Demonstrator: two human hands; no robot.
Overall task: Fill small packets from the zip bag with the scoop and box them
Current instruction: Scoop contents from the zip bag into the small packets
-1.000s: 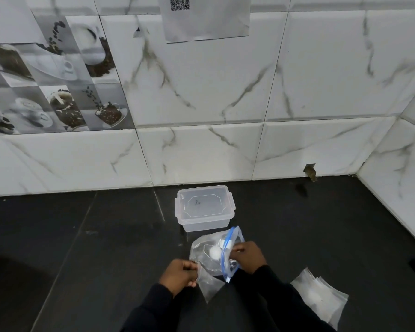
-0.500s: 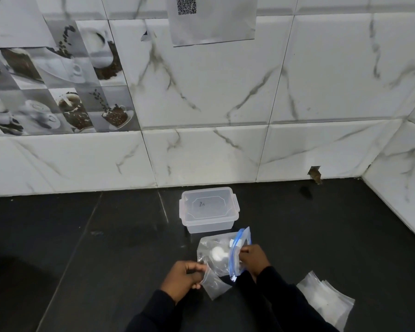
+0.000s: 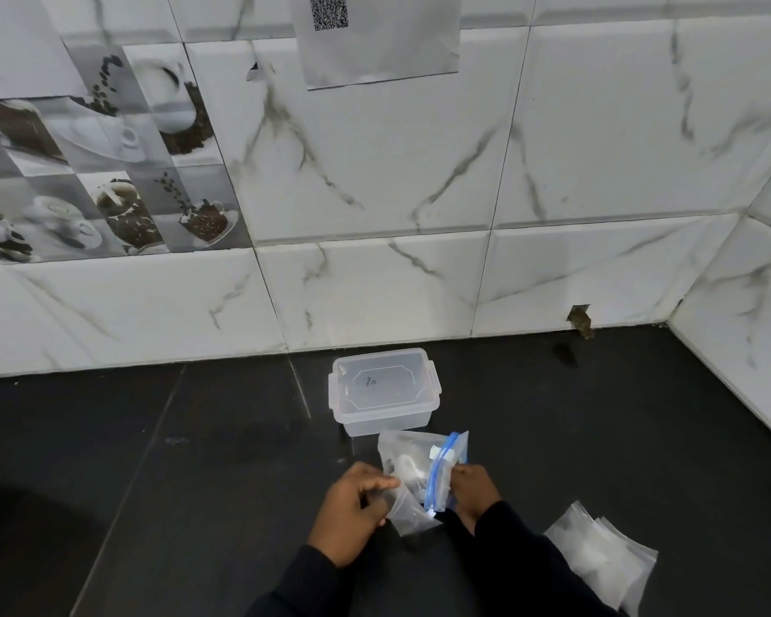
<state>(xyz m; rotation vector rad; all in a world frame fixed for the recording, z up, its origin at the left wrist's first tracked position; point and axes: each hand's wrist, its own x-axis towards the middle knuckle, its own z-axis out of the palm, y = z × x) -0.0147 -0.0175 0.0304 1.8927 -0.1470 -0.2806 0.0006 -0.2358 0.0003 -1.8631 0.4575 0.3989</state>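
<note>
Early stage, lower centre: left hand (image 3: 352,514) pinches packet (image 3: 412,514), right hand (image 3: 472,487) grips bag (image 3: 415,456) mouth. Box (image 3: 386,389) lidded, looks empty. Spare pile (image 3: 606,558) lower right.

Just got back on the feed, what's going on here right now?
A person is working at a dark countertop. Their left hand has its grip on a small clear plastic packet, right beside the clear zip bag with the blue zip strip, which the right hand holds at its blue edge. The clear plastic box behind has its lid on. A pile of flat clear packets lies to the right.
</note>
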